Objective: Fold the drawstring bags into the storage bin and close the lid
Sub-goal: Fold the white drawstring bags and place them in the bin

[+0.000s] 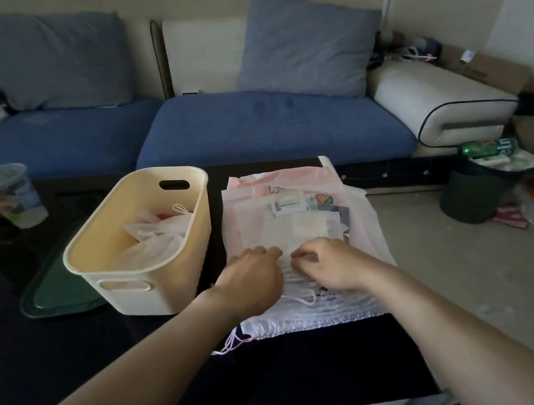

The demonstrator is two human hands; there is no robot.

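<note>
At nine o'clock a clear plastic cup (10,195) is standing on the dark counter (56,355). Right of it the cream storage bin (140,242) is sitting lidless, holding folded drawstring bags (156,236), with a green lid (53,289) lying partly under its left side. Just right of the bin, toward the centre, a stack of flat drawstring bags (296,225) is lying. The left hand (252,274) is pressing on the stack's near part, fingers only loosely bent. At its three o'clock, the right hand (328,264) is curling its grip, apparently pinching the top bag's fabric.
</note>
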